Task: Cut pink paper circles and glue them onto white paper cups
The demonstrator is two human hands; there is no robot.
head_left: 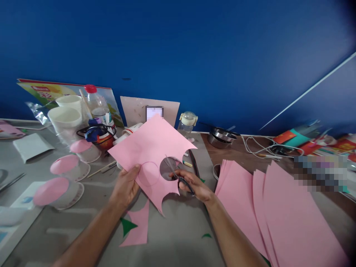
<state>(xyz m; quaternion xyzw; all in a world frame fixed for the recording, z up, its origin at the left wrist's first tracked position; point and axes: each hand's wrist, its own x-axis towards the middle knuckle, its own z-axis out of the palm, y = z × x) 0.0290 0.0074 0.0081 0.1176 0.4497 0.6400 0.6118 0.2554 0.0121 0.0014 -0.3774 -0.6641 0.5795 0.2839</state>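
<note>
On the left of the table (178,244), three white cups (77,191) with pink paper on their ends form a slanting row, apparently kept clear of the hands; stacked paper cups (65,116) and a red-capped bottle (94,99) stand behind. Next, the left hand (126,187) pinches the lower-left edge of a pink sheet (158,139) between thumb and fingers, likely to steady it and leave its notched right side free. A green scrap (128,226) and a pink scrap (141,226) lie below. The sheet, tilted in front of the person, bears a drawn circle (148,173) and hides part of the clutter behind. At its cut-out, the right hand's (196,187) fingers are curled round the handles of scissors (185,184), blades pointing away, presumably to follow the curve. Farther right, piled pink sheets (294,215) lie close beside the right forearm, perhaps limiting its outward swing.
</note>
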